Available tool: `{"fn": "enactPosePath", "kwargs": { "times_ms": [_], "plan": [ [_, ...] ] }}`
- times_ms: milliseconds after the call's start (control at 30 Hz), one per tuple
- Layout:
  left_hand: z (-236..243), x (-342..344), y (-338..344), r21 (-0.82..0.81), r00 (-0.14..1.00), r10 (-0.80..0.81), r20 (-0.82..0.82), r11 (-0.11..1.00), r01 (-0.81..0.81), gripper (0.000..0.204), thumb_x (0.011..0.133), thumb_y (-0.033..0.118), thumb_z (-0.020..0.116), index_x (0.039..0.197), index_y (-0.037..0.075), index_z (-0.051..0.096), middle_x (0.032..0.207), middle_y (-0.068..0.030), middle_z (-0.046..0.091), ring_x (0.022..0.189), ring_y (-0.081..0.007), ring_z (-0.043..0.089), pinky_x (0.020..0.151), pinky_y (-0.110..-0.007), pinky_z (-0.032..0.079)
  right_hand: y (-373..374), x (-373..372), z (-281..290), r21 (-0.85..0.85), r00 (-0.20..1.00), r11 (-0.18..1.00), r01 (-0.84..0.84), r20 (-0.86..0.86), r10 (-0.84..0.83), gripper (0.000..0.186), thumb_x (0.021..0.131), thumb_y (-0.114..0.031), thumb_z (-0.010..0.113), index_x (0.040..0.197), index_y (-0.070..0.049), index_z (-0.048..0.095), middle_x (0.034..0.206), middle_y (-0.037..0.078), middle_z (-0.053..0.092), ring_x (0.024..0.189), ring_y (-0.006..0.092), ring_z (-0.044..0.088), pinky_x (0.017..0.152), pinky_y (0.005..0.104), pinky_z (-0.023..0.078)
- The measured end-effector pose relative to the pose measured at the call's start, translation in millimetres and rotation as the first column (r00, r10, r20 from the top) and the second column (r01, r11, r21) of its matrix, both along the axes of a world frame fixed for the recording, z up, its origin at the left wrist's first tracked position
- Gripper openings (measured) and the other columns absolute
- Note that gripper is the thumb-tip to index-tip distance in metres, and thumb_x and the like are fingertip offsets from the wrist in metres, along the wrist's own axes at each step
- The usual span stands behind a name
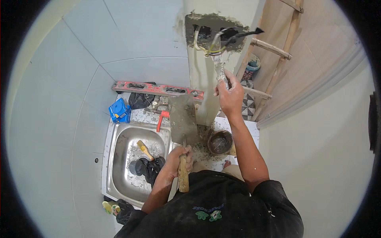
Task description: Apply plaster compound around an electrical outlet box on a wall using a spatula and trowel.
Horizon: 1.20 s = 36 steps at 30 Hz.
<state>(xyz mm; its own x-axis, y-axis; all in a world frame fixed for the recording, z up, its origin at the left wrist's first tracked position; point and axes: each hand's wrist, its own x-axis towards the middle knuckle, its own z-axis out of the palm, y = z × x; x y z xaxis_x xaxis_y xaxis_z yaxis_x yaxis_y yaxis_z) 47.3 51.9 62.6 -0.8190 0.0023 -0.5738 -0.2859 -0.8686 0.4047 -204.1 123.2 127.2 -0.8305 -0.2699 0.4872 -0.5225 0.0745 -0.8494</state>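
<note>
My left hand (178,160) is closed round the wooden handle of a rectangular plastering trowel (182,119), held in front of me beside the sink. Grey mortar coats its blade. In my right hand (231,95) is a narrow mortar-smeared putty knife (218,65), raised toward the wall. Its upper end lies among loose wires (215,50), which partly hide it. Behind them, wet grey mortar (214,22) surrounds two dark openings in the wall. White, yellow-green and black wires hang out of these openings.
A steel sink (123,174) holds a brush (145,150) and a black plastic bag (154,170). Behind it lie a red spirit level (149,87), a blue package (120,111) and a red-handled tap (162,118). A mortar bucket (220,142) stands below; a wooden ladder (274,71) leans at right.
</note>
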Motion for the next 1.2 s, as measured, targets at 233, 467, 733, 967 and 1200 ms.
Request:
{"fn": "enactPosePath", "kwargs": {
  "times_ms": [233, 467, 733, 967, 1200],
  "plan": [
    [-14.7, 8.9, -17.2, 0.005, 0.987, -0.053, -0.15, 0.999, 0.054, 0.017, 0.089, 0.025, 0.05, 0.087, 0.008, 0.049, 0.06, -0.0032, 0.048, 0.042, -0.017, 0.047, 0.04, -0.031, 0.041, -3.6, -2.6, 45.8, -0.015, 0.972, 0.995, -0.096, 0.214, 0.097, 0.034, 0.086, -0.011, 0.056, 0.113, 0.01, 0.059, 0.074, 0.01, 0.064, 0.056, 0.0106, 0.059, 0.05, 0.0247, 0.047],
    [-15.3, 12.8, -33.8, -0.103, 0.988, -0.092, -0.124, 0.992, 0.079, 0.018, 0.089, 0.024, 0.05, 0.081, 0.008, 0.046, 0.06, -0.0033, 0.048, 0.042, -0.017, 0.047, 0.04, -0.032, 0.041, 0.6, -25.6, 85.8, 0.021, 0.915, 0.979, -0.205, 0.359, 0.183, 0.023, 0.085, -0.01, 0.052, 0.096, 0.007, 0.063, 0.08, 0.01, 0.064, 0.056, 0.0119, 0.058, 0.045, 0.0233, 0.045],
    [-26.5, 18.8, -51.6, -0.079, 0.976, -0.142, -0.166, 0.988, 0.13, 0.019, 0.091, 0.024, 0.052, 0.084, 0.008, 0.047, 0.063, -0.0049, 0.049, 0.044, -0.0178, 0.049, 0.042, -0.032, 0.042, -6.2, -34.2, 103.0, 0.074, 0.913, 0.983, -0.17, 0.386, 0.129, 0.021, 0.087, -0.011, 0.052, 0.098, 0.004, 0.063, 0.081, 0.011, 0.065, 0.055, 0.0112, 0.056, 0.044, 0.0234, 0.042],
    [-30.6, 19.2, -62.2, -0.012, 0.975, -0.133, -0.178, 0.991, 0.133, 0.019, 0.091, 0.024, 0.053, 0.082, 0.008, 0.048, 0.061, -0.0043, 0.049, 0.044, -0.0179, 0.049, 0.041, -0.032, 0.041, -13.6, -28.7, 101.9, 0.079, 0.929, 0.989, -0.125, 0.36, 0.089, 0.025, 0.09, -0.016, 0.053, 0.106, 0.001, 0.063, 0.079, 0.01, 0.066, 0.055, 0.0116, 0.056, 0.045, 0.0236, 0.042],
    [-31.0, 17.4, -66.9, 0.042, 0.974, -0.145, -0.172, 0.987, 0.154, 0.019, 0.091, 0.023, 0.052, 0.079, 0.009, 0.048, 0.06, -0.0037, 0.049, 0.043, -0.0182, 0.048, 0.041, -0.033, 0.039, -15.3, -24.8, 106.5, 0.077, 0.931, 0.992, -0.1, 0.359, 0.066, 0.028, 0.09, -0.017, 0.054, 0.11, 0.001, 0.063, 0.079, 0.011, 0.066, 0.055, 0.0122, 0.056, 0.046, 0.0239, 0.043]
  ]
}}
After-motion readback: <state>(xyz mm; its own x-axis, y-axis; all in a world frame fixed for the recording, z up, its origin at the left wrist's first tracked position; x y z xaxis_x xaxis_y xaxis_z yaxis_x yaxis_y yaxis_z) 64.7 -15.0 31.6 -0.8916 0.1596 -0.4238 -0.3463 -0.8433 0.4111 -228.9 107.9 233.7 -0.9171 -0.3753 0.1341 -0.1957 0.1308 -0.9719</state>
